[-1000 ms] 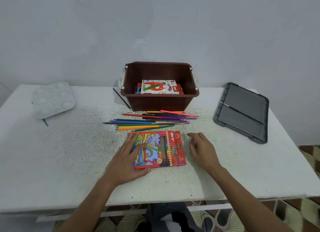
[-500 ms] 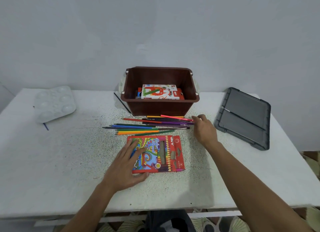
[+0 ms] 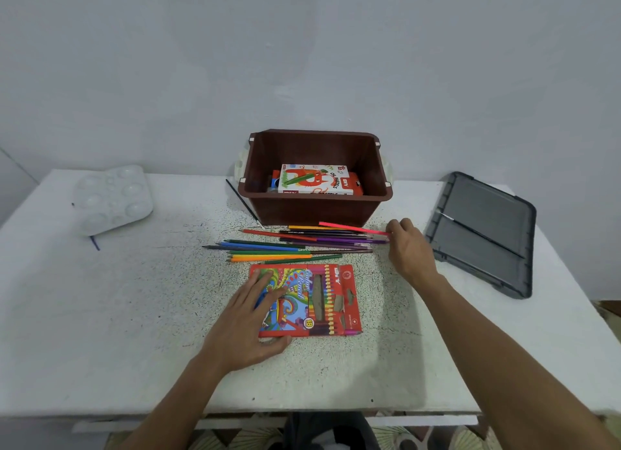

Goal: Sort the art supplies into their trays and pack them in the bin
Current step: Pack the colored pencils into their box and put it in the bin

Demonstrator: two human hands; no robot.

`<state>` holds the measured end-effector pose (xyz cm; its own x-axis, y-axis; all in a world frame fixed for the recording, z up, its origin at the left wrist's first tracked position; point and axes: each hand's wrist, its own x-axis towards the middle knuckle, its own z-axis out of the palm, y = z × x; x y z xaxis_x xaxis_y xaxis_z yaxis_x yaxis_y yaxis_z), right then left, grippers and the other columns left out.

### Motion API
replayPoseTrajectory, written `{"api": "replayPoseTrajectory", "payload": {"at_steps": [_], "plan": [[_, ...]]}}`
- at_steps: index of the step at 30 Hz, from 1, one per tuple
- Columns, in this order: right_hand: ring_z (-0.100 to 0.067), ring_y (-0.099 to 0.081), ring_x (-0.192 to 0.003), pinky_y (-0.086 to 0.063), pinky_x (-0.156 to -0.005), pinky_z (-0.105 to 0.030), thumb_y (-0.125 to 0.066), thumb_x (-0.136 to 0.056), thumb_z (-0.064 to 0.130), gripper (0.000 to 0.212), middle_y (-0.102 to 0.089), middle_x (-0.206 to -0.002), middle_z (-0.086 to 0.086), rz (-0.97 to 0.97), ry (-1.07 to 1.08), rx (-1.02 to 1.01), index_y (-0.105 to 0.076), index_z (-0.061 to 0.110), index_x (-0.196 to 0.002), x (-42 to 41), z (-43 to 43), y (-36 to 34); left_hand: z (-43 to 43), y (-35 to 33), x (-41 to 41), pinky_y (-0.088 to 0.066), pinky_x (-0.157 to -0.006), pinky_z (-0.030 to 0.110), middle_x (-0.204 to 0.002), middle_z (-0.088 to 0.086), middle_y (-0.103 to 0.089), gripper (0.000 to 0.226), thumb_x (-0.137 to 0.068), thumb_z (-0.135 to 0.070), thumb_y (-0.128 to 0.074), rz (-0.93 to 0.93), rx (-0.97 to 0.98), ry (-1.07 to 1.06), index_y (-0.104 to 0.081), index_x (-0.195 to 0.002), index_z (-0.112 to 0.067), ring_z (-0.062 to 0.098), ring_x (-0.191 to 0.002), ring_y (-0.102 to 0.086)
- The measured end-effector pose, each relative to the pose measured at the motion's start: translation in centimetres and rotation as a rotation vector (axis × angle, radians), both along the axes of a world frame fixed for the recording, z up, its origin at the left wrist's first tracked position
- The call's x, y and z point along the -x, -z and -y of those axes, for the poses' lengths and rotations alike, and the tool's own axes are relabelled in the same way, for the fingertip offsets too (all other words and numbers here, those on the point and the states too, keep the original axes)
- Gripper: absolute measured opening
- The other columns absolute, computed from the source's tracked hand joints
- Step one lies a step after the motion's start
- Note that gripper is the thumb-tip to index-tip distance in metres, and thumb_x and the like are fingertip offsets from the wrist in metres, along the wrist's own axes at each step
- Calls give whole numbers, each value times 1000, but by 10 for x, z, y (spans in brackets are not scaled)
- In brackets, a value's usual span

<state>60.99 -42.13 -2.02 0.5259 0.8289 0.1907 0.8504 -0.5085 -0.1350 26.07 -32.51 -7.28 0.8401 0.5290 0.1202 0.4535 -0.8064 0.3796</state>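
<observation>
A: Your right hand's (image 3: pixel 408 248) fingers (image 3: pixel 393 228) curl at the pink pencil's (image 3: pixel 349 228) end; I cannot tell if they grip it. Your left hand (image 3: pixel 248 322) lies flat, released, on the pencil box (image 3: pixel 322 302).

B: Pull carelessly and you may scatter the loose pencils (image 3: pixel 289 248) lying just before the bin (image 3: pixel 316 211). More desk (image 3: pixel 134 315) room lies to your left; the lid (image 3: pixel 484 231) sits near on your right.

The brown bin (image 3: pixel 312 211) crowds the loose pencils (image 3: pixel 285 248) from behind, the pencil box (image 3: pixel 322 298) from in front; bare table (image 3: pixel 151 298) lies left.
</observation>
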Motion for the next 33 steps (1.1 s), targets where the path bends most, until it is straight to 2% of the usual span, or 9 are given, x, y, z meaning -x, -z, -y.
{"api": "replayPoseTrajectory", "payload": {"at_steps": [6, 12, 15, 17, 22, 30, 33], "plan": [[-25, -46, -64, -40, -48, -29, -60, -93, 5, 15, -56, -97, -15, 31, -76, -100, -57, 7, -108, -2, 43, -1, 0, 1, 0, -27, -118, 50, -165, -4, -10, 85, -81, -82, -45, -13, 6, -2, -34, -149, -33, 16, -152, 4], [-22, -47, -69, -33, -49, -22, -71, -85, 6, 25, -59, -104, -13, 47, -131, -9, -64, 14, -108, 5, 97, -3, 1, 2, -2, -19, -117, 45, -165, -2, -11, 86, -81, -83, -43, -25, -18, -5, -32, -150, -32, 15, -152, 5], [-22, -46, -65, -31, -48, -22, -76, -80, 4, 27, -59, -99, -13, 62, -151, -4, -66, 11, -105, 7, 115, -1, 2, 3, -2, -18, -116, 43, -165, -3, -10, 87, -81, -83, -43, -31, -17, -13, -31, -150, -33, 15, -152, 5], [-25, -49, -64, -35, -46, -25, -77, -80, 5, 30, -57, -98, -11, 73, -156, 23, -65, 12, -106, 9, 124, 0, 2, 3, -1, -17, -116, 43, -165, -3, -10, 87, -80, -85, -41, -37, -17, -15, -30, -150, -34, 15, -152, 5], [-26, -53, -60, -31, -46, -25, -83, -71, 0, 35, -59, -92, -14, 94, -235, -7, -68, 8, -102, 28, 133, 3, 1, 2, -1, -18, -116, 44, -165, -2, -12, 87, -80, -84, -41, -31, -11, -10, -32, -149, -32, 16, -152, 5], [-20, -48, -61, -32, -49, -26, -74, -85, 13, 14, -56, -84, -7, 26, -394, -124, -69, 14, -99, 70, 127, 16, 1, 4, -1, -19, -115, 44, -164, -3, -12, 86, -80, -83, -45, -18, -8, -17, -33, -148, -32, 15, -152, 4], [-18, -44, -62, -35, -47, -26, -78, -83, 16, 18, -52, -79, -4, -12, -415, -137, -69, 17, -98, 87, 121, 23, 1, 5, -1, -19, -114, 44, -164, -4, -12, 87, -80, -85, -42, -32, -9, -25, -32, -149, -33, 14, -152, 4]]}}
